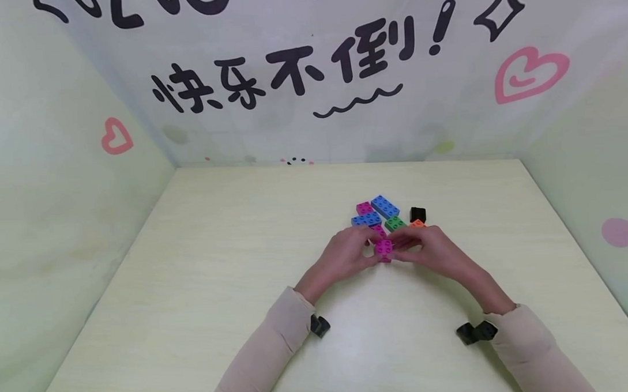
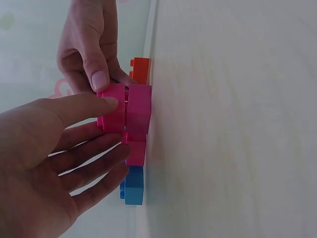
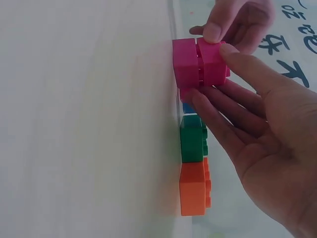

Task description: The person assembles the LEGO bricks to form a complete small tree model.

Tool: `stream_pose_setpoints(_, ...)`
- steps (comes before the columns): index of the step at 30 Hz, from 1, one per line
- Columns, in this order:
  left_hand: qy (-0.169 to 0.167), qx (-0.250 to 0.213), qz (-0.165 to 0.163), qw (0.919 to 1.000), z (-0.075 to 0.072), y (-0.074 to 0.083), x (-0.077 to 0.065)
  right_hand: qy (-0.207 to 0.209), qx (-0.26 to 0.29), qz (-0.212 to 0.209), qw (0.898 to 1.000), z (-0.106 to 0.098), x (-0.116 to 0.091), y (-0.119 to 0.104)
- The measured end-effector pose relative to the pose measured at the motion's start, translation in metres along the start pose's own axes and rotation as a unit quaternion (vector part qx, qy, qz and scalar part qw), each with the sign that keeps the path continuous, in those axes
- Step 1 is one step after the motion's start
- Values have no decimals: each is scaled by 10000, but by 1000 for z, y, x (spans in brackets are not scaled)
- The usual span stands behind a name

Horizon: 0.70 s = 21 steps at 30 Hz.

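Observation:
A pink toy building brick (image 1: 384, 248) with studs on top is held between both hands, near the front of a group of bricks. It sits over a second pink brick (image 2: 140, 111), with a thin gap showing between them in both wrist views. My left hand (image 1: 349, 252) pinches the upper brick from the left, thumb on its near side. From the right, my right hand (image 1: 425, 248) pinches the same brick, its thumb also on the near side. Behind the pair is another pink brick (image 1: 378, 230), partly covered by the left fingers.
Two blue bricks (image 1: 385, 206), a further pink brick (image 1: 363, 208) and a green brick (image 3: 192, 141) lie just behind the hands. An orange brick (image 3: 193, 191) and a black brick (image 1: 418, 213) are by the right hand. The table (image 1: 242, 221) meets fabric walls at the back and sides.

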<state>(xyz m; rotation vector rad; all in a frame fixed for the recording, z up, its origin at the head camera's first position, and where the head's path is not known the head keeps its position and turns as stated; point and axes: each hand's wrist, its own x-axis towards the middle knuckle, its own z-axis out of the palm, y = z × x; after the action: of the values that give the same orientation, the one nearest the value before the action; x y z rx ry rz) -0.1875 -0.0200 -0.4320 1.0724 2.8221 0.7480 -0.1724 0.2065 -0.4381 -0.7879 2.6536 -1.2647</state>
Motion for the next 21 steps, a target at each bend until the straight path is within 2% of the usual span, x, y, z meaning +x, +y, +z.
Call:
stream_pose_setpoints(7,120,-722,-93,9973,2,-5,1,26,217,-14,9998,-1,0,3)
stream_pose_setpoints(14,54,-1164,-197,9930,3,-8,2,-66,274,85,9996,-1,2,5)
stream_pose_setpoints(18,30,-1460,-289,9889,4,-10,2,-75,285,159,9994,-1,2,6)
stream_pose_setpoints(21,-32,-1712,-434,9843,7,-12,2,-227,278,229,9991,-3,3,5)
